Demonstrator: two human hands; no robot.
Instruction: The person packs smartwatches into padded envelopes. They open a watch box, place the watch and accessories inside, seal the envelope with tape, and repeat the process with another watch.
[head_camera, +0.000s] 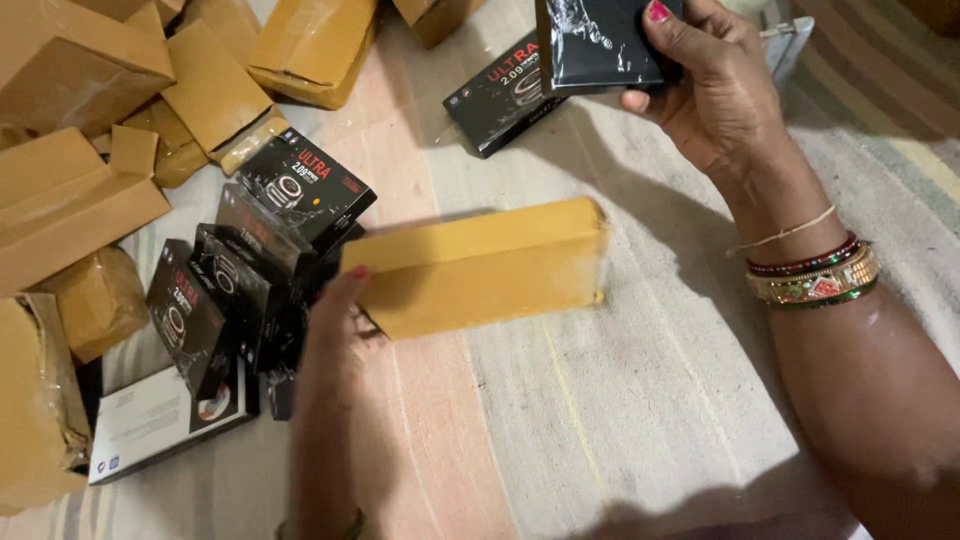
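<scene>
Brown cardboard fills my left hand (335, 325), which clamps one end of a sealed carton (480, 265) at centre, its contents hidden. At one o'clock my right hand (705, 85) pinches a shrink-wrapped black box (595, 40); more black boxes (250, 270) lie piled at nine o'clock.

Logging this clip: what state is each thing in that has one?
Yellow-brown box: closed, held off the mat by the left hand.
Black box: shiny-wrapped, gripped by the right hand.
Black box on mat: lying flat.
Black retail boxes: piled loosely.
Brown parcels: closed, heaped.
</scene>
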